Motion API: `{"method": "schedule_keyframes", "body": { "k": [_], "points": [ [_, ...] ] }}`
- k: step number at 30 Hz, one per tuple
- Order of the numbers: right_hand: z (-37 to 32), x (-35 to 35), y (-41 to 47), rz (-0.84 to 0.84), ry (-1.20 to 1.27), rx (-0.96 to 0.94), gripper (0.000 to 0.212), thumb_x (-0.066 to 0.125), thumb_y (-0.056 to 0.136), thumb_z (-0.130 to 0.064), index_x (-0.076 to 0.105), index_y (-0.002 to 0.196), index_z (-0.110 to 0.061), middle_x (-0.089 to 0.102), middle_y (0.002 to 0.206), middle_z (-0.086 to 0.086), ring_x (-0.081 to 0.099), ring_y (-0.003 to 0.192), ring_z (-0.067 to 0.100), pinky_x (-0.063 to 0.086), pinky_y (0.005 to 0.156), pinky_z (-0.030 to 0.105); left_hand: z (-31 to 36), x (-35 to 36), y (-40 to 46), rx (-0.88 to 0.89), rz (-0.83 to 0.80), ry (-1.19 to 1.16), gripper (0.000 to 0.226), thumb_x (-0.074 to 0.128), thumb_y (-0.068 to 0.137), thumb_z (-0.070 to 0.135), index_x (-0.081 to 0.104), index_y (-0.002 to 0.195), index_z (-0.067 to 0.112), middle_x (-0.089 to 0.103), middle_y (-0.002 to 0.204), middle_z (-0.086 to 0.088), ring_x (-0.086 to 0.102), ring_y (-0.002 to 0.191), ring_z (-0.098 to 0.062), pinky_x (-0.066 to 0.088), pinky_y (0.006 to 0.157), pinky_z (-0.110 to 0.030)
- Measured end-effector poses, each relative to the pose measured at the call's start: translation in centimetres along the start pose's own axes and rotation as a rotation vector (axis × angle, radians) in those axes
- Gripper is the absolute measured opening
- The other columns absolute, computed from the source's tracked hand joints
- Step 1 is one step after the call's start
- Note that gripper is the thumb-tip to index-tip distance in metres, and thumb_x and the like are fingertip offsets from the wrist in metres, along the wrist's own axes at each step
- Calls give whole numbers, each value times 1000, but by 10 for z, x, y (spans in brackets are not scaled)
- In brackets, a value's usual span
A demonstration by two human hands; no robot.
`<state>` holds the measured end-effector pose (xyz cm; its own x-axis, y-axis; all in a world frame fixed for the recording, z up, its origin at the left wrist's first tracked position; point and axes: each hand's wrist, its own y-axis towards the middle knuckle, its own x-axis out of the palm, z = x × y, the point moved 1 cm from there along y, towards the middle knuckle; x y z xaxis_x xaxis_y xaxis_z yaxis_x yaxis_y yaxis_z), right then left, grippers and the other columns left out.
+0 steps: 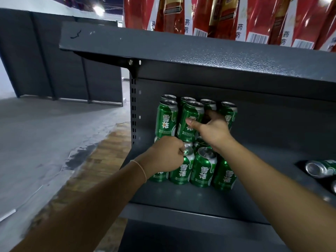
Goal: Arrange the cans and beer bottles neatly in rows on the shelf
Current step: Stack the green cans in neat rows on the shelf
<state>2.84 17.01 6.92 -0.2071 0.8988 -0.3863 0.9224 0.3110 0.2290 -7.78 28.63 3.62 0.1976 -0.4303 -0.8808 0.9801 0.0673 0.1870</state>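
Gripping glossy green cans (190, 122), both hands work above speckled shelf (200, 195).

My left hand (164, 154) hides the front-left can; the lying can (321, 168) at the shelf's right end runs off frame.

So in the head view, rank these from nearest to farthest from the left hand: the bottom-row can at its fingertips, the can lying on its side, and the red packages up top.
1. Bottom-row can: right at the left hand, touching its fingers.
2. Can lying on its side: far right on the same shelf.
3. Red packages: on the shelf above.
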Motion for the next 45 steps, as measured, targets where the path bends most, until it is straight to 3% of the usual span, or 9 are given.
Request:
{"method": "schedule_keyframes", "body": {
  "k": [3,7,15,18,21,25,31,38,45],
  "points": [
    [0,3,-1,-24,0,21,94,79,79,-40,28,152,-10,58,126,16,48,103,15,39,90,25,-3,0,1,4,1,12,33,44,83,5,71,102,6,68,104,-9,62,92,-22,55,82,-38],
    [3,6,2,-19,-6,25,95,78,80,-41,26,153,-10,52,102,3,48,114,18,38,93,26,-4,-1,1,15,-1,8,33,43,83,5,71,100,7,69,102,-9,63,92,-22,55,82,-38],
    [6,8,7,-24,-67,30,92,76,82,-43,26,153,-12,47,81,-6,49,102,17,42,96,31,-5,-1,2,26,2,-3,33,44,82,4,71,100,6,69,101,-9,64,91,-22,56,81,-38],
    [7,7,8,-38,-75,22,96,76,80,-46,25,153,-12,57,93,-1,53,121,26,42,101,34,-4,1,3,33,21,11,31,45,81,4,71,98,5,69,99,-10,63,89,-23,56,79,-39],
    [11,6,10,-42,-93,5,98,77,79,-48,25,154,-13,54,132,9,45,133,27,41,102,32,-2,2,3,40,74,34,33,46,81,6,69,105,6,67,106,-11,62,96,-24,54,84,-41],
    [15,-1,10,4,-37,-75,78,76,81,-44,42,145,-15,60,119,3,56,116,18,49,98,31,6,2,7,59,168,2,41,44,81,9,66,115,8,63,116,-12,60,104,-26,52,88,-41],
    [26,-44,4,180,40,-207,26,61,92,-5,62,118,-3,67,100,5,61,87,9,44,69,3,41,9,21,126,285,-110,61,46,83,4,42,144,12,55,132,-13,55,113,-25,48,96,-36],
    [60,-130,-10,249,-115,-220,22,59,95,-7,67,114,-3,67,102,4,60,89,8,43,73,4,115,48,54,195,274,-180,62,47,88,9,32,148,11,46,142,-13,47,127,-26,38,103,-28],
    [108,-226,-18,282,-220,-144,25,61,94,-14,66,117,-7,68,106,5,64,99,16,50,88,24,194,105,87,242,221,-232,58,49,91,11,35,147,11,46,142,-12,47,128,-25,37,108,-32]
  ]
}}
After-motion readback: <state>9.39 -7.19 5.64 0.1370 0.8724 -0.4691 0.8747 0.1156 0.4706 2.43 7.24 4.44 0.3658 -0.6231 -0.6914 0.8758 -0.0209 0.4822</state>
